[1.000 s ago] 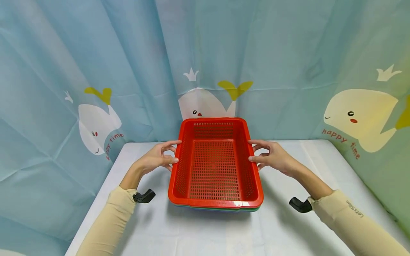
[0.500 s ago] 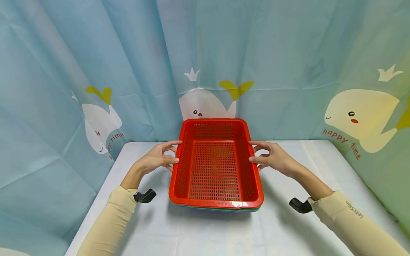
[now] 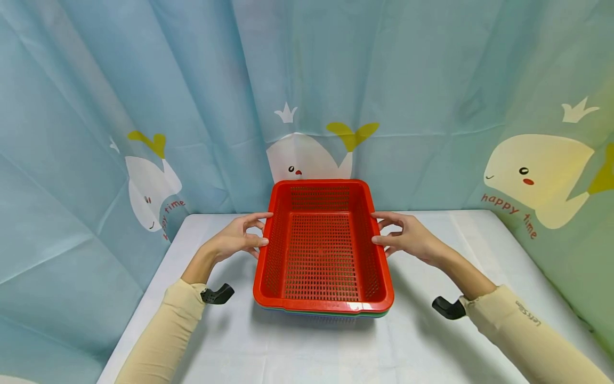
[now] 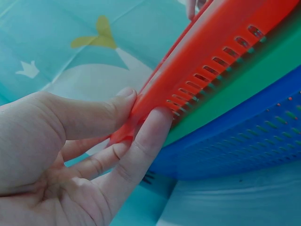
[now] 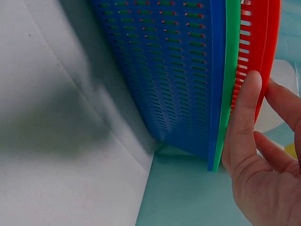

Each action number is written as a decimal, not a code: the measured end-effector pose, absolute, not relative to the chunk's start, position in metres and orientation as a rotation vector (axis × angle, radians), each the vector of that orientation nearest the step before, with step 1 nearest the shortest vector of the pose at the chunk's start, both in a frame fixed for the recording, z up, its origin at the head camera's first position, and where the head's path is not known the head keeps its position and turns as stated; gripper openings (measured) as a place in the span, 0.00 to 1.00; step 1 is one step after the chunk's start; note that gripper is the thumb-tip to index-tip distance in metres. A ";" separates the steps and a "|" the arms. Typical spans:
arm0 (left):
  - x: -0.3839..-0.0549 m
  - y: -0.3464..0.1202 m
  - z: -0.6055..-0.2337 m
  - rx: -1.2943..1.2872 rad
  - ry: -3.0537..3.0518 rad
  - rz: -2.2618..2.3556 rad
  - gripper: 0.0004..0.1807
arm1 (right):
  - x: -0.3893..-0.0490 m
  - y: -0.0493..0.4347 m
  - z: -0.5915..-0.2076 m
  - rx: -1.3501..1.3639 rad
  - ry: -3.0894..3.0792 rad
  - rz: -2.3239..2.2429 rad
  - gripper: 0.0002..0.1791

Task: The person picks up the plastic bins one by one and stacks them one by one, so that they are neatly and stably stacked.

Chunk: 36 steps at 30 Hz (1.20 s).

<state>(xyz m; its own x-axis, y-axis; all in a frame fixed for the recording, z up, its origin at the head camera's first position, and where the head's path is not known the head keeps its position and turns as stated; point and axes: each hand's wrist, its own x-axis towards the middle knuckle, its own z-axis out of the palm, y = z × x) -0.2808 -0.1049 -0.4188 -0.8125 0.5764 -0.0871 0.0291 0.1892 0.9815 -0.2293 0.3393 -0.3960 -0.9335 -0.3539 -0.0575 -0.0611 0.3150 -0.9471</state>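
A red slotted plastic basket (image 3: 321, 256) tops a nested stack in the middle of the head view. Beneath it sit a green basket (image 4: 244, 80) and, lowest, a blue basket (image 4: 225, 146). My left hand (image 3: 237, 234) pinches the red basket's left rim, thumb above and fingers under it. On the opposite side, my right hand (image 3: 408, 234) holds the right rim in the same way. The fingers (image 5: 244, 122) in the right wrist view lie against the red side, just under its lip. Inside, the red basket shows only its slotted floor. Whether the stack touches the table cannot be told.
A white-covered table (image 3: 326, 352) lies under the stack, which casts a shadow on it. Blue curtains (image 3: 412, 80) printed with whales close off the back and both sides. A black wrist-worn piece (image 3: 218, 294) juts from the left cuff; the right cuff has a similar one (image 3: 448, 308).
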 end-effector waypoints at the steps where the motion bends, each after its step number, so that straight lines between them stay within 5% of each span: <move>1: -0.281 -0.105 -0.419 0.566 2.029 1.660 0.39 | -0.229 0.340 -0.396 -0.379 2.330 -1.657 0.40; 36: -0.277 -0.114 -0.426 0.609 2.053 1.616 0.41 | -0.221 0.339 -0.391 -0.450 2.575 -1.442 0.40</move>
